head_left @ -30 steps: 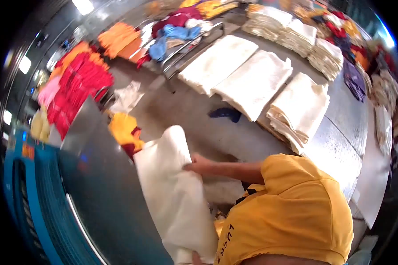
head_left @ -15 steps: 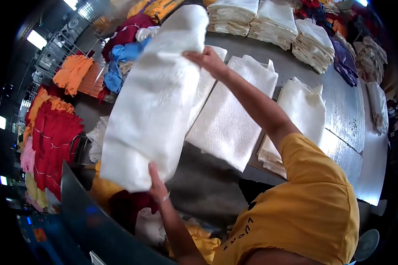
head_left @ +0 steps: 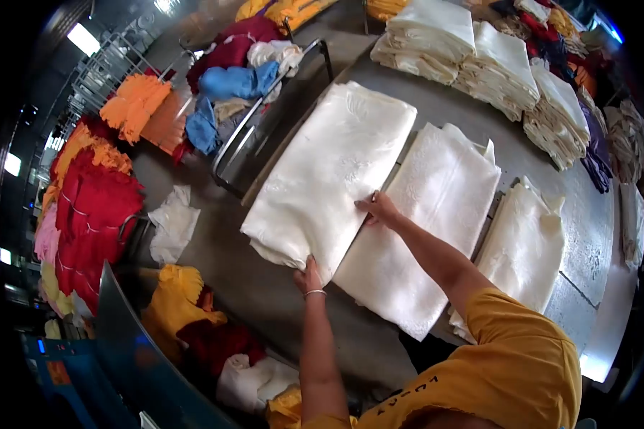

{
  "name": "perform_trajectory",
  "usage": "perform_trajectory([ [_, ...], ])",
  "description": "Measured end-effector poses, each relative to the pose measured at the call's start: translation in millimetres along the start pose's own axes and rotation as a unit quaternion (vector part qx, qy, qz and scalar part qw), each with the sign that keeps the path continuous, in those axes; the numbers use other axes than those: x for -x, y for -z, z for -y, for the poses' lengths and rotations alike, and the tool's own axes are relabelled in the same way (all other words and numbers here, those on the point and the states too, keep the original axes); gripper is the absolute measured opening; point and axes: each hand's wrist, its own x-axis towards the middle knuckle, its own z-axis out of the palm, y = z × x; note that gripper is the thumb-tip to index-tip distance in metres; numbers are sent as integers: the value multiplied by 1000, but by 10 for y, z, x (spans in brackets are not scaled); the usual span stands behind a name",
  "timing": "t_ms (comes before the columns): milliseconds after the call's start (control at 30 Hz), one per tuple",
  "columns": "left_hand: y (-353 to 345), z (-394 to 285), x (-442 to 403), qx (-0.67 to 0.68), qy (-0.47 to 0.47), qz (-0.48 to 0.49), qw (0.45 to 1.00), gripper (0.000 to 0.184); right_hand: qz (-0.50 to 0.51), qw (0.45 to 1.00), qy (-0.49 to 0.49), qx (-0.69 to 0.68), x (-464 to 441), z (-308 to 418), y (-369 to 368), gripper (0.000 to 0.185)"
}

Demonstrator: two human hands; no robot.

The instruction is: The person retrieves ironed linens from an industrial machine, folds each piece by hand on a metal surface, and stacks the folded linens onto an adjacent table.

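A folded white cloth [head_left: 329, 168] with a faint woven pattern lies on the grey table, at the left end of a row. My left hand [head_left: 310, 277] grips its near edge, thumb on top and fingers underneath. Along the right edge, my right hand [head_left: 380, 208] pinches the same cloth, with the fingers partly hidden. Right beside it is a second folded white cloth [head_left: 433, 214], under my right wrist. Farther right sits a third folded cream cloth [head_left: 526, 247], partly behind my right arm.
Tall stacks of folded cream cloths [head_left: 426, 43] stand along the table's far side. A metal-railed cart [head_left: 225, 154] holding blue and maroon cloths borders the table on the left. Yellow cloth [head_left: 175, 304] and other loose cloths lie below, next to a dark panel [head_left: 143, 357].
The white cloth, held up and tilted before, now lies flat on the table beside the others. Both hands have come down with it, and the right one has moved nearer the left.
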Motion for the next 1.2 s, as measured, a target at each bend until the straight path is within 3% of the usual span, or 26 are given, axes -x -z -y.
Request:
perform_trajectory([
  [67,-93,16,-300,165,-47,31,985,36,-28,999,40,-20,-119,31,-99,42],
  [100,-93,-73,-376,87,-101,7,991,37,-62,997,49,-13,-105,106,-155,40],
  [133,-27,-239,-345,106,-57,61,991,47,-98,994,56,-7,-60,152,-215,39],
  [200,15,-34,-500,166,-37,51,984,59,-176,983,58,5,-17,153,-350,37],
  [233,118,60,-445,222,-88,99,966,62,-169,983,71,-2,-31,68,-412,35],
  [267,226,151,-355,275,-136,143,941,66,-113,992,44,-34,24,-44,-491,34],
  [300,542,30,63,276,-84,203,936,64,-55,996,18,-64,108,-161,-587,34],
  [333,718,415,91,178,-135,182,958,64,6,996,-8,-92,245,-247,-745,33],
  [367,1013,590,369,121,-166,168,964,63,41,986,29,-157,530,-327,-1010,32],
  [400,1309,1170,466,303,-112,199,925,54,83,970,63,-218,923,-396,-1322,32],
  [433,1586,1654,533,479,-59,214,849,46,127,970,44,-203,1393,-407,-1618,31],
  [500,2360,1737,1250,186,-199,56,960,37,237,962,35,-128,2143,-641,-2347,32],
  [533,2714,1806,1684,22,-218,-49,974,34,303,949,50,-72,2514,-881,-2704,33],
  [567,3140,1879,1949,-68,-175,-119,975,26,382,922,63,-15,2908,-1100,-3053,35],
  [633,3958,1978,2590,-116,-169,-253,946,26,530,844,48,-70,3564,-1456,-3699,34],
  [700,4794,2270,3139,-58,-194,-366,908,19,616,785,64,21,4209,-1734,-4224,31],
  [733,5194,2469,3436,-57,-147,-440,884,18,629,757,124,125,4552,-1760,-4547,29],
  [833,6333,3303,4265,37,-57,-587,807,15,641,665,335,186,5754,-1799,-5309,24],
  [900,7079,3863,4781,-21,-44,-676,736,14,644,616,400,213,6351,-2010,-5579,24],
  [933,7455,4636,4944,26,-60,-695,716,17,636,596,436,224,6601,-2098,-5715,24],
  [967,7770,5326,5085,72,-78,-709,697,20,633,521,527,223,6767,-2226,-5845,25],
  [1000,8005,5403,5357,-170,2,-726,667,24,620,491,566,232,6942,-2319,-5915,26],
  [1033,8243,5353,5587,-404,79,-692,593,27,604,463,603,239,7077,-2392,-5969,27],
  [1067,8504,5379,5767,-362,122,-680,626,32,582,436,640,248,7206,-2403,-6019,29],
  [1133,8893,5260,5948,-441,222,-628,601,41,573,401,644,309,7358,-2420,-6059,30],
  [1200,9290,5752,5914,-433,316,-629,563,42,569,388,649,324,7350,-2467,-6112,30],
])
